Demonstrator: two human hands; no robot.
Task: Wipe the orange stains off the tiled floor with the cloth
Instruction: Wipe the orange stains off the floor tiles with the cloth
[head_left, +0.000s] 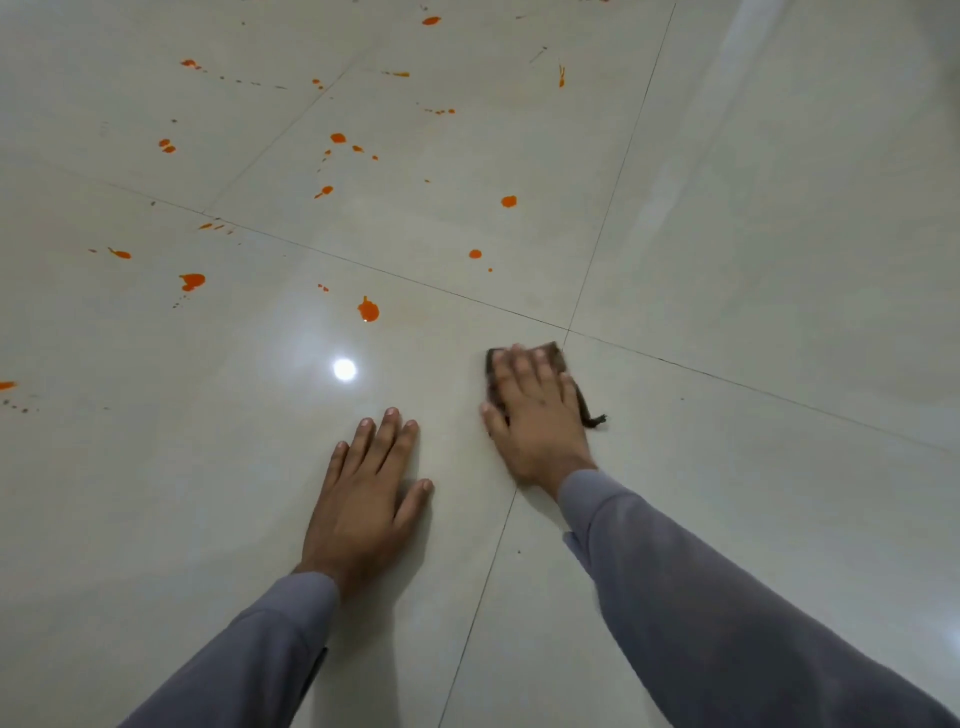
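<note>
My right hand (535, 415) lies flat with straight fingers on a small dark brown cloth (569, 371), pressing it to the pale glossy tiled floor (753, 260) close to where four tiles meet. A frayed thread of the cloth sticks out to the right of the hand. My left hand (366, 493) rests flat on the bare tile beside it, fingers spread, holding nothing. Several orange stains dot the tiles ahead and to the left; the nearest is a large blot (368, 310), with others further off (192, 281), (508, 201), (475, 254).
Dark grout lines cross near the cloth (567, 330). A bright lamp reflection (344, 369) shines on the tile just ahead of my left hand. The tiles to the right carry no stains. Both forearms wear grey sleeves.
</note>
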